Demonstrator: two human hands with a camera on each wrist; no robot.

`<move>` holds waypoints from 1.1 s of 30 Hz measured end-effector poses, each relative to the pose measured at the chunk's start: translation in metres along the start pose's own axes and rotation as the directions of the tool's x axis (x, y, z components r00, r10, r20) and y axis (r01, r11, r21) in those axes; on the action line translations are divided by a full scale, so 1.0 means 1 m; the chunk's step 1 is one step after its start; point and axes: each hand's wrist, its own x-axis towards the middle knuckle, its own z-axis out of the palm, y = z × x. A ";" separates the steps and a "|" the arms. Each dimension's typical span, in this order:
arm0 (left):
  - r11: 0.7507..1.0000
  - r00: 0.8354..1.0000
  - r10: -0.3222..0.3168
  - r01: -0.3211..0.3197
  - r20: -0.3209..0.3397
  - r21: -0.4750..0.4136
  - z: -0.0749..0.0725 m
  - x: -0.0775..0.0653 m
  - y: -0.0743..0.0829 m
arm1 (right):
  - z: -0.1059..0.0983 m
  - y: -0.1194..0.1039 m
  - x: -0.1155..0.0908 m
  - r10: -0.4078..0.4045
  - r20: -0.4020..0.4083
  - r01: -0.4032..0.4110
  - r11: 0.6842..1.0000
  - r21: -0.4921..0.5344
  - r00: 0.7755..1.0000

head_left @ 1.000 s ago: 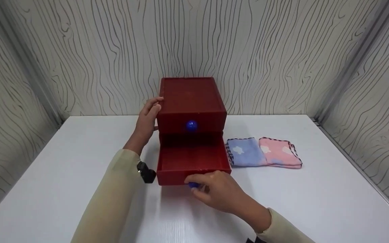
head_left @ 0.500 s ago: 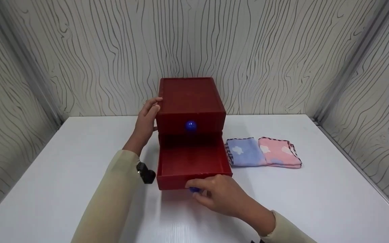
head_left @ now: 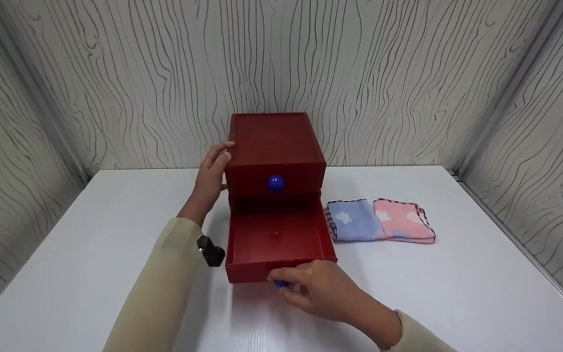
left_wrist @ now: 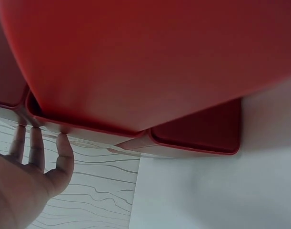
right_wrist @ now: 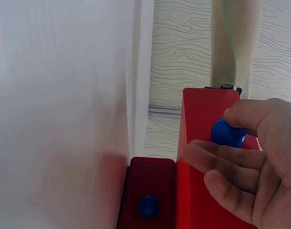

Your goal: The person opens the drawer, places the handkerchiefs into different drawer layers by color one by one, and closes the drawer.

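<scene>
A dark red drawer cabinet (head_left: 274, 139) with blue round knobs stands on the white table. Its middle drawer (head_left: 276, 237) is pulled far out, and no contents show inside. My right hand (head_left: 323, 291) pinches that drawer's blue knob (right_wrist: 228, 132) between thumb and fingers. My left hand (head_left: 210, 173) rests against the cabinet's left side near the top, its fingers fairly straight. In the left wrist view the fingertips (left_wrist: 64, 138) touch the cabinet wall below the extended drawer. The upper drawer, with its own blue knob (head_left: 275, 183), is closed.
Right of the cabinet lie a folded blue cloth (head_left: 355, 220) and a folded pink cloth (head_left: 403, 220), side by side. A closed lower drawer (right_wrist: 150, 179) shows in the right wrist view. A wood-patterned wall (head_left: 276, 58) rises behind the table.
The middle drawer has slid further out toward me, with my right hand moving along on its knob. My left hand stays at the cabinet's side. The cloths have not moved.
</scene>
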 end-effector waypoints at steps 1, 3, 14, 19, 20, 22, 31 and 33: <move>1.000 1.000 -0.003 0.003 0.001 -0.003 0.000 0.000 0.000 | 0.000 0.000 -0.001 0.002 0.004 -0.002 1.000 0.002 1.000; 1.000 1.000 -0.009 0.009 0.004 -0.009 0.000 0.000 0.001 | 0.000 -0.001 -0.002 0.004 0.011 -0.004 1.000 0.004 1.000; 1.000 1.000 0.001 -0.001 -0.005 -0.005 0.002 -0.002 0.001 | -0.001 -0.006 -0.004 -0.016 0.004 0.016 0.998 -0.057 1.000; 1.000 1.000 0.021 -0.021 -0.012 0.005 0.002 -0.002 0.000 | -0.002 -0.007 -0.006 -0.024 0.019 0.024 1.000 -0.011 1.000; 1.000 1.000 0.022 -0.022 -0.012 0.004 0.002 -0.002 -0.001 | -0.003 -0.008 -0.006 -0.032 0.019 0.032 0.999 0.005 0.999; 1.000 1.000 0.018 -0.018 -0.010 -0.003 0.001 -0.001 0.000 | -0.006 -0.010 -0.006 -0.042 0.026 0.041 0.999 0.035 0.999; 1.000 1.000 -0.022 0.022 0.003 0.001 0.007 -0.016 0.025 | -0.022 -0.019 -0.010 -0.092 0.074 0.086 0.993 0.083 0.993; 1.000 1.000 -0.028 0.028 0.002 0.007 0.008 -0.018 0.028 | -0.025 -0.019 -0.011 -0.139 0.046 0.135 0.987 0.091 0.989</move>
